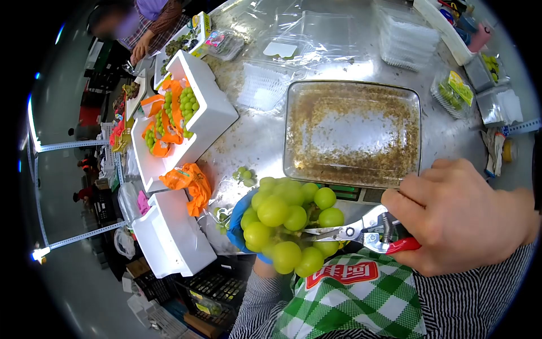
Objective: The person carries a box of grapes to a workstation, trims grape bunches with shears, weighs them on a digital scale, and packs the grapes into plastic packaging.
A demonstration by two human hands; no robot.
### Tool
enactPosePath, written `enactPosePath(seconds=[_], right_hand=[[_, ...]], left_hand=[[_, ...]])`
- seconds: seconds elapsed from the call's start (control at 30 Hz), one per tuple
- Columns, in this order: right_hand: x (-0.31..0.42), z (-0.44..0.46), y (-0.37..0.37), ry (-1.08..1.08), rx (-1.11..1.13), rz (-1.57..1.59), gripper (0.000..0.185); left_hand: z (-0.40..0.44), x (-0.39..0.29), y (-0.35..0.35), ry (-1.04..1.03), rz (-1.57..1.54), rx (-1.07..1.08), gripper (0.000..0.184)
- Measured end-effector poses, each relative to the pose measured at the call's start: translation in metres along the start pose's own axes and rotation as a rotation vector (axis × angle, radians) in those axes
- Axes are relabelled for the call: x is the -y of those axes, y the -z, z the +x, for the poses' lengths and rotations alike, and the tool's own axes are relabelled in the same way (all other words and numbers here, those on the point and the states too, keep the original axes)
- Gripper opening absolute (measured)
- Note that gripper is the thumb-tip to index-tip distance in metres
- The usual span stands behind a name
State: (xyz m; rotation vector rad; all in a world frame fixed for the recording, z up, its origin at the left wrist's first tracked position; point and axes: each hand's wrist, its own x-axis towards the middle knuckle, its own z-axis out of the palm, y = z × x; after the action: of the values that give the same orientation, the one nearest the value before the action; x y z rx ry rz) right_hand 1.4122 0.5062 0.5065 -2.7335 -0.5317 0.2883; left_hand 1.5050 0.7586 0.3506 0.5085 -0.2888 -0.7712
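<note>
– What is held by the left hand (pixel 237 226)?
– A big bunch of green grapes (pixel 274 210) is held there. It is cupped from behind in a blue glove (pixel 235 233), so most of the fingers are hidden.
– And by the right hand (pixel 457 217)?
– Red-handled scissors (pixel 351 232) are squeezed in its curled fingers. The tips are poked in among the grapes, but whether a stem is touched cannot be told.
– What is seen around the grip?
– Just past the scissors, a metal tray (pixel 353 135) is seen, dotted with brown bits (pixel 305 116). Past the left hand, a small bunch (pixel 245 176) is laid on the table (pixel 226 150). Farther to the left, more grapes (pixel 188 104) are kept in a white foam box (pixel 212 116).
</note>
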Motion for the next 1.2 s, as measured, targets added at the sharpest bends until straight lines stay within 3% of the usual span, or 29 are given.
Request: enactPosePath(seconds=[0.13, 0.23, 0.37, 0.57, 0.73, 1.2], right_hand=[[0.013, -0.003, -0.008, -0.012, -0.037, -0.150, 0.059], [0.019, -0.005, -0.013, -0.024, -0.098, -0.219, 0.064], [0.016, -0.004, -0.007, -0.040, 0.030, -0.124, 0.063], [0.011, 0.003, -0.008, -0.061, 0.014, -0.125, 0.061], [0.004, 0.009, 0.020, -0.022, 0.200, -0.087, 0.058], [0.004, 0.019, 0.023, 0.001, 0.057, -0.167, 0.047]], left_hand=[[-0.034, -0.002, 0.052, -0.024, 0.424, -0.419, 0.068], [-0.033, -0.002, 0.053, -0.087, 0.517, -0.597, 0.068], [-0.027, -0.004, 0.048, -0.135, 0.475, -0.628, 0.068], [-0.019, -0.003, 0.045, -0.160, 0.424, -0.612, 0.067], [-0.019, 0.000, 0.034, -0.085, 0.344, -0.524, 0.067], [-0.033, 0.006, 0.022, 0.018, 0.330, -0.514, 0.067]])
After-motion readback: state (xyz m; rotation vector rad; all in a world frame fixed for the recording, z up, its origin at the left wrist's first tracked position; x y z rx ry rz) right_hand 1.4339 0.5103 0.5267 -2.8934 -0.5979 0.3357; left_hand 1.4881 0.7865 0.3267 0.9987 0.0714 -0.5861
